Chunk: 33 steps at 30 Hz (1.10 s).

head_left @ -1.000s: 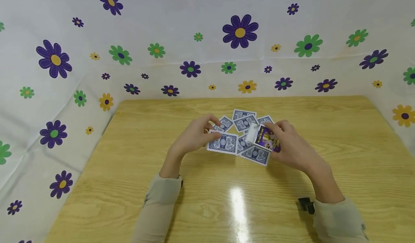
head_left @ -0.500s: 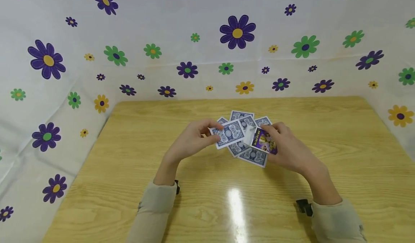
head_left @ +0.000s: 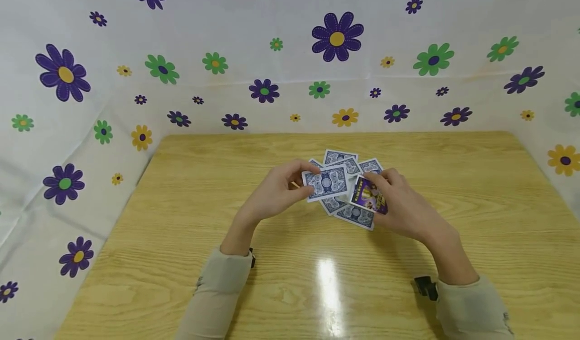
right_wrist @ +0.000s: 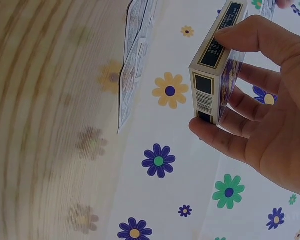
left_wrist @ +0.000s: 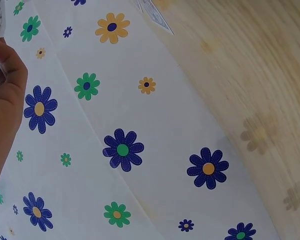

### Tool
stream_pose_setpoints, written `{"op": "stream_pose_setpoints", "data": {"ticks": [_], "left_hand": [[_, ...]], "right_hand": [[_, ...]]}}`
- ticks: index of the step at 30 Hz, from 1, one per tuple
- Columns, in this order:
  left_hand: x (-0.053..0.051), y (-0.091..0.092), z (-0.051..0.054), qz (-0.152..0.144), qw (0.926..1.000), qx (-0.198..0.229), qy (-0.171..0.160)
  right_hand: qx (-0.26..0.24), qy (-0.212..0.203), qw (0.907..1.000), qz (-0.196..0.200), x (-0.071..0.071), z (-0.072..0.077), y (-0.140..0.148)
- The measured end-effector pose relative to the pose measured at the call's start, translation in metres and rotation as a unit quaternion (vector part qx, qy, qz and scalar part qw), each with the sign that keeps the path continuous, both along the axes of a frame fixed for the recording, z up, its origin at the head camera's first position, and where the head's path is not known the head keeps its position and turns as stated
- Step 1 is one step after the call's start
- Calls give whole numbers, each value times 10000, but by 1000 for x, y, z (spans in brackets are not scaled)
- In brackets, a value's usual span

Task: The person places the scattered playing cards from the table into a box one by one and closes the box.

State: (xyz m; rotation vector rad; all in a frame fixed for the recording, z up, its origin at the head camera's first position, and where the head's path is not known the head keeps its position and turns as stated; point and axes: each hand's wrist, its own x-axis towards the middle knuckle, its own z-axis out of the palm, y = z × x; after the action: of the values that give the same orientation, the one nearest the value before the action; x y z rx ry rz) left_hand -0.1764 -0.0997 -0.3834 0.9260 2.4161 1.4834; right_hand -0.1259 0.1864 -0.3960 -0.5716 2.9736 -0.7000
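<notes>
Progress: judged partway; held card brought to the box, insertion not confirmed; box contents not visible.
Outstanding: several loose cards lay back-up and overlapping on the table, outside the box.
Held card: back-up, raised over the loose cards, right edge at the box's left end; whether it had entered could not be told.
Left hand: thumb and fingers clamped on the held card's left end.
Right hand: clamped on the box, thumb on a narrow side; box clear of the table.
Forearms: angled inward, sleeves toward the near edge.

Cards are patterned blue and white, the box front purple — the cloth flowered purple, green, orange.
</notes>
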Motion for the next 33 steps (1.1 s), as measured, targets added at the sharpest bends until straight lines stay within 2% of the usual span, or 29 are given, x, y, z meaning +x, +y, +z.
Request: {"op": "stream_pose_setpoints", "data": {"ticks": [9, 26, 33], "left_hand": [[1, 2, 0, 97, 9998, 107, -140], [-2, 4, -4, 158, 9996, 161, -160], [-2, 4, -5, 295, 9990, 199, -261]], "right_hand": [[15, -25, 10000, 16, 1, 0, -1], [6, 134, 9997, 220, 2, 0, -6], [43, 94, 9997, 231, 3, -1, -6]]}}
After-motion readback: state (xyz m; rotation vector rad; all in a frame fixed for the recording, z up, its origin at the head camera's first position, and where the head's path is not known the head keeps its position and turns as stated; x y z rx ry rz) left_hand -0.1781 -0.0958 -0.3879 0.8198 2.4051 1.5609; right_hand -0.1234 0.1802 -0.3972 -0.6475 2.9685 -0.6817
